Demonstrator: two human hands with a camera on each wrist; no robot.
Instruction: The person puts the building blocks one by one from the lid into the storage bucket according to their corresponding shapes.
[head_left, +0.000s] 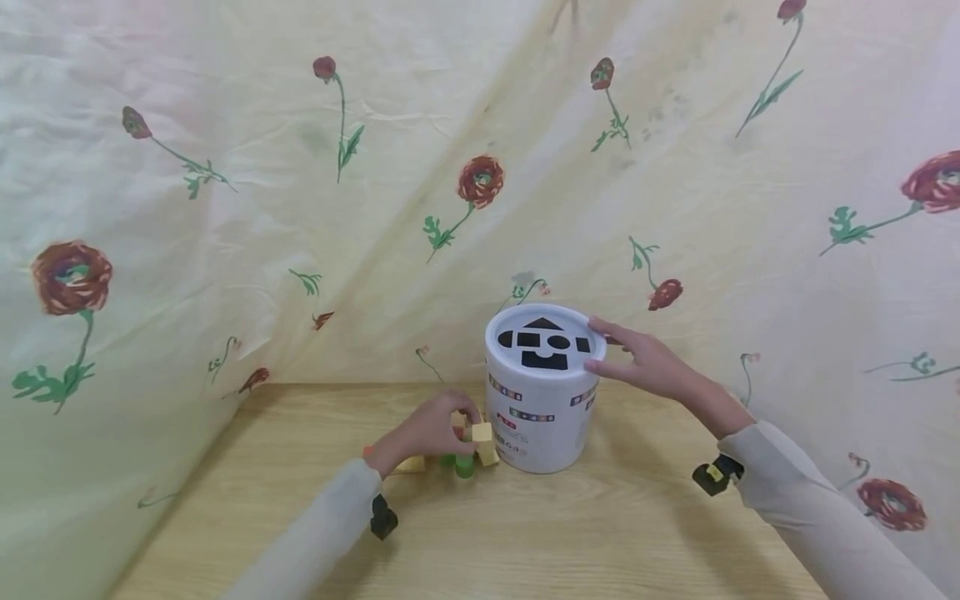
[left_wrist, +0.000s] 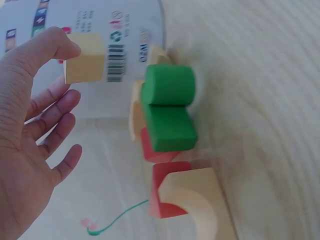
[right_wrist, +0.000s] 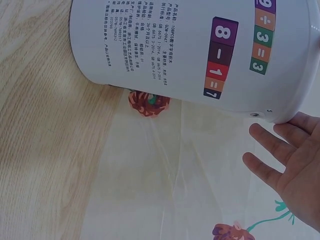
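A pale wooden cube [left_wrist: 85,57] is pinched between the thumb and fingertips of my left hand [head_left: 438,427], just left of the white bucket [head_left: 542,425]. My right hand [head_left: 648,362] touches the right rim of the bucket's lid with extended fingers and thumb. Several shaped holes [head_left: 545,360] show dark in the white lid [head_left: 577,321]. Below and beside the left hand lie wooden blocks: a green cylinder [left_wrist: 172,85], a green block [left_wrist: 172,131], a red block [left_wrist: 162,172] and a pale arch [left_wrist: 212,187].
The bucket stands on a light wood-grain table [head_left: 525,533], close to the flowered cloth [head_left: 390,208] hanging behind and at the sides. Black wrist devices sit at both cuffs, such as the right wrist camera [head_left: 712,475].
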